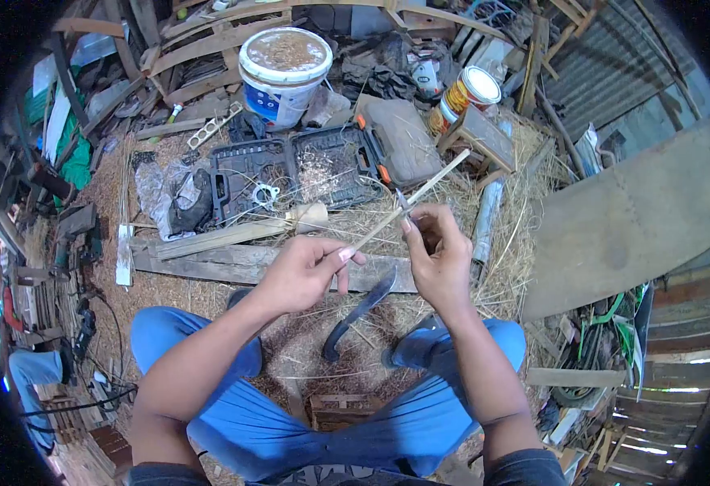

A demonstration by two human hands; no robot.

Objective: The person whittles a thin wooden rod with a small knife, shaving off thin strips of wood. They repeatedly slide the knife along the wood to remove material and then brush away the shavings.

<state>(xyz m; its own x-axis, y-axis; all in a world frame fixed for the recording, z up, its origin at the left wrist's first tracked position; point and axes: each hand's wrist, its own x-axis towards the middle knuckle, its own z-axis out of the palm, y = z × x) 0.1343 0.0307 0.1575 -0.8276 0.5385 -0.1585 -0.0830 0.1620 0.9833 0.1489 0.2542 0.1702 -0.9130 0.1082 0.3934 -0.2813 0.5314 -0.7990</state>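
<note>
A thin pale wooden strip (440,175) slants up to the right in front of me. Its lower end is pinched between the thumb and fingers of my left hand (310,271). My right hand (438,255) is closed on a small blade (404,201), which lies against the strip's middle. The blade's handle is hidden in my fingers. Below the hands, a dark curved machete (361,312) rests on the ground between my feet, its upper end by a grey plank (250,263).
Beyond my hands lies an open black tool case (294,172) with shavings in it. A white bucket (284,65) stands behind it. At the right are a yellow-labelled can (462,97), a wooden block (481,139) and a large flat sheet (626,219).
</note>
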